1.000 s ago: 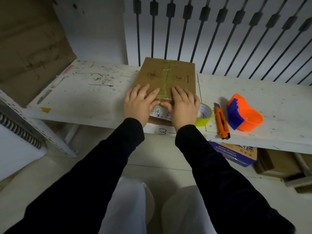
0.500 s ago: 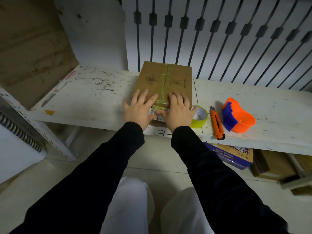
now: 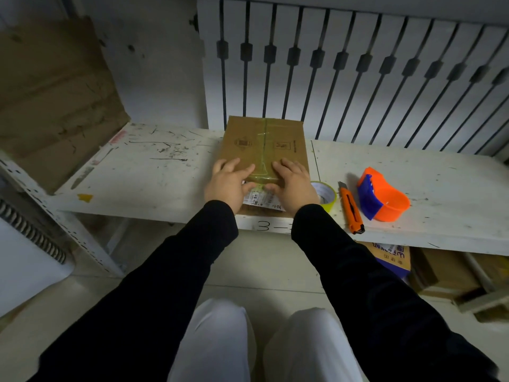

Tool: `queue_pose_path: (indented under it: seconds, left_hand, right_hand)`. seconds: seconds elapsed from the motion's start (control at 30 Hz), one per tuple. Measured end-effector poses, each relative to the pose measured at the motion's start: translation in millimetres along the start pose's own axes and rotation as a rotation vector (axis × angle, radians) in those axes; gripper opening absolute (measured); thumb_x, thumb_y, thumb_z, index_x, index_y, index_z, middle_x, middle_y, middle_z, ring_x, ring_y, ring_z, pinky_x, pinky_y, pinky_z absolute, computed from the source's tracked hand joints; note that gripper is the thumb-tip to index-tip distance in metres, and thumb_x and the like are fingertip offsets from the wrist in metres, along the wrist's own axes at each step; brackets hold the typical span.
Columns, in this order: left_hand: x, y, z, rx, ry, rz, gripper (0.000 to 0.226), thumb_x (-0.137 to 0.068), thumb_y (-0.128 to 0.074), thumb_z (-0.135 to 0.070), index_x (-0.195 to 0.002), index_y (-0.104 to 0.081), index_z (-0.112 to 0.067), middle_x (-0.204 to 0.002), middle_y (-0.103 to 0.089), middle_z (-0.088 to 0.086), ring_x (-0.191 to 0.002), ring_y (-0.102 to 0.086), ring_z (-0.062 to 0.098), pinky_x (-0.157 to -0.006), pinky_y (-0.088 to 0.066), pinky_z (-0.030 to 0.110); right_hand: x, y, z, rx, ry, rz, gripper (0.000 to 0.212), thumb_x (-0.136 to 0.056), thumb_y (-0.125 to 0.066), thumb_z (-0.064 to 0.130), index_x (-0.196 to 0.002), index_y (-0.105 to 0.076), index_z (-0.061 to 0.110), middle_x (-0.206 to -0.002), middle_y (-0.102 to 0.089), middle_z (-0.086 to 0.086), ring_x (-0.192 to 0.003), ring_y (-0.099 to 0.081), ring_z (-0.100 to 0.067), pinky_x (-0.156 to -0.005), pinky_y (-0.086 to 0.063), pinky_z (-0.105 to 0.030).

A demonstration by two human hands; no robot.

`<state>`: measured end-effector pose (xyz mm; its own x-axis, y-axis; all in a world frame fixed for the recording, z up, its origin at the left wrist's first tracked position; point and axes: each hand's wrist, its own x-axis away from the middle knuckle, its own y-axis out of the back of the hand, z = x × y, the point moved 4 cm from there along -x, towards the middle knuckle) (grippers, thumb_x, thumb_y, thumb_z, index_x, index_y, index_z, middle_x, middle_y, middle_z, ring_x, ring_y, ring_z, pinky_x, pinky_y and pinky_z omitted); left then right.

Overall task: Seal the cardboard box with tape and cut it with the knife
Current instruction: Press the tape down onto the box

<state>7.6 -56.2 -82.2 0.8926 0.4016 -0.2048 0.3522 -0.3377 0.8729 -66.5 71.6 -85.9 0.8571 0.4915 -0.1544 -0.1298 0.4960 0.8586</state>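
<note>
A flat brown cardboard box (image 3: pixel 263 144) lies on the white shelf (image 3: pixel 143 172), with a strip of clear yellowish tape running down its middle seam. My left hand (image 3: pixel 228 183) and my right hand (image 3: pixel 294 186) rest flat on the box's near end, fingers spread, either side of the tape. A white label on the near edge shows between my thumbs. A yellow tape roll (image 3: pixel 326 195) lies just right of my right wrist. Right of it lies the orange utility knife (image 3: pixel 351 209), untouched.
An orange and blue tape dispenser (image 3: pixel 382 198) sits right of the knife. A large cardboard sheet (image 3: pixel 52 92) leans at the far left. Black railing bars stand behind the shelf. Boxes (image 3: pixel 394 257) sit under the shelf at the right. My knees are below.
Both hands have slid slightly apart on the box's near end, exposing more of the taped seam and label. The view has shifted a little.
</note>
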Motion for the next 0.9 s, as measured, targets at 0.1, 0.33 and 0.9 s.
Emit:
queue_pose_path:
  seconds: [0.1,0.33,0.9]
  left_hand:
    - [2,3,3,0.026,0.014,-0.016,0.046,-0.09,-0.054,-0.034,-0.135,-0.047,-0.029,-0.151,-0.034,-0.001,-0.142,-0.015,0.022,-0.108,-0.032,0.036]
    - [5,19,32,0.136,0.086,0.005,0.047,-0.09,-0.054,-0.027,-0.136,-0.046,-0.022,-0.152,-0.032,0.003,-0.143,-0.012,0.025,-0.117,-0.016,0.039]
    - [36,-42,-94,-0.123,-0.388,-0.023,0.09,-0.079,-0.04,0.016,-0.149,-0.003,-0.025,-0.16,0.007,0.009,-0.147,0.012,0.028,-0.113,0.016,0.038]
  right_hand:
    - [2,0,2,-0.039,0.017,0.012,0.057,-0.088,-0.058,0.012,-0.141,-0.039,0.02,-0.156,-0.019,-0.011,-0.144,-0.015,-0.028,-0.118,-0.016,-0.035]
    - [16,-9,16,-0.279,-0.19,0.009,0.064,-0.089,-0.044,0.005,-0.146,-0.019,0.02,-0.145,-0.029,-0.019,-0.123,-0.045,-0.036,-0.105,-0.038,-0.038]
    - [39,14,-43,-0.476,-0.282,-0.124,0.062,-0.089,-0.052,0.009,-0.145,-0.026,0.012,-0.147,-0.04,-0.01,-0.135,-0.039,-0.02,-0.097,-0.029,-0.018]
